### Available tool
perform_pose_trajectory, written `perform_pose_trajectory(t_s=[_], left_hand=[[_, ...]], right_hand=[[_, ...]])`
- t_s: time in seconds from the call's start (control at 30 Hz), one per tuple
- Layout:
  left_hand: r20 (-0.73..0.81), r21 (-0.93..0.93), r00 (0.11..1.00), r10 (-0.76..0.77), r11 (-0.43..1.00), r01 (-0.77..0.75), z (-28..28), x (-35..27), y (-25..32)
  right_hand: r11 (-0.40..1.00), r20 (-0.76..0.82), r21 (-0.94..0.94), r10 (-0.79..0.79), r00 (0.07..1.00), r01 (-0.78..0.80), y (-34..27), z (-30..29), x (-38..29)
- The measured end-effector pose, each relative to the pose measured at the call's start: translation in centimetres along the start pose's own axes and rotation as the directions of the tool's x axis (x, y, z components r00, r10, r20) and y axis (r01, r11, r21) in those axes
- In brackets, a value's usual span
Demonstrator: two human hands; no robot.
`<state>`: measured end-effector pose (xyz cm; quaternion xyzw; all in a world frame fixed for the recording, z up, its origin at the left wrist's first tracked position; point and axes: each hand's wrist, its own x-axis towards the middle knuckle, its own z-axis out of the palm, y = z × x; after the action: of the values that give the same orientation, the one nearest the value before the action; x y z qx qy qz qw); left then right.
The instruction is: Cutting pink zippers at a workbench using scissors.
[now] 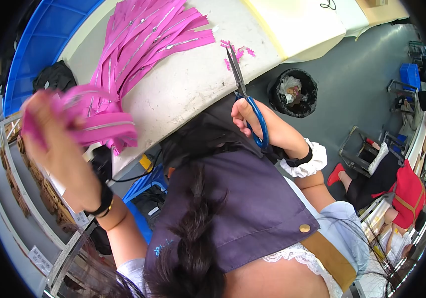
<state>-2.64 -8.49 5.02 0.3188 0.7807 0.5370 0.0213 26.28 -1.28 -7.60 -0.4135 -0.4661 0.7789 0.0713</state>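
My left hand (51, 134) is raised and blurred at the table's left end. Gripped in it is a bent pink zipper strip (105, 127) with metal teeth. Beyond that hand, a heap of pink zippers (138, 48) with metal sliders fans out across the white worktable (194, 80). Blue-handled scissors (239, 76) are in my right hand (248, 117) just off the front edge. Their blades point away from me, over the tabletop, and look slightly parted. Small pink fabric scraps (239, 54) lie beside the blade tips.
A lined waste bin (293, 93) stands on the floor at the right. A blue plastic bin (45, 44) and dark cloth (54, 77) are at the far left. Left of me is a metal rack (30, 208). Several people sit along benches, one in a red garment (408, 193).
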Motion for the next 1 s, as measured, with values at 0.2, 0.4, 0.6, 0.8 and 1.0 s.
perform_pose_trajectory(t_s=[0.2,0.4,0.6,0.8,1.0], left_hand=[[-0.595,0.135,0.749,0.292,0.955,-0.264,-9.5,2.1,1.3],[-0.519,0.306,0.565,0.642,0.756,-0.578,-9.5,3.4,0.1],[0.319,0.261,0.874,0.367,0.852,-0.453,6.1,2.6,-3.5],[0.591,0.358,0.775,0.224,0.788,-0.5,11.9,2.8,-6.2],[0.578,0.358,0.79,0.204,0.806,-0.471,13.0,3.0,-6.3]], right_hand=[[0.999,0.111,0.037,-0.001,0.994,-0.003,-1.1,0.7,0.2],[0.999,0.129,0.018,-0.034,0.991,0.032,-1.0,0.7,0.9],[0.994,0.135,-0.104,0.047,0.99,-0.033,0.0,2.1,1.2],[0.977,0.117,-0.195,-0.069,0.991,0.091,0.5,2.2,0.7],[0.972,0.083,-0.229,-0.022,0.996,0.04,0.8,1.7,0.9]])
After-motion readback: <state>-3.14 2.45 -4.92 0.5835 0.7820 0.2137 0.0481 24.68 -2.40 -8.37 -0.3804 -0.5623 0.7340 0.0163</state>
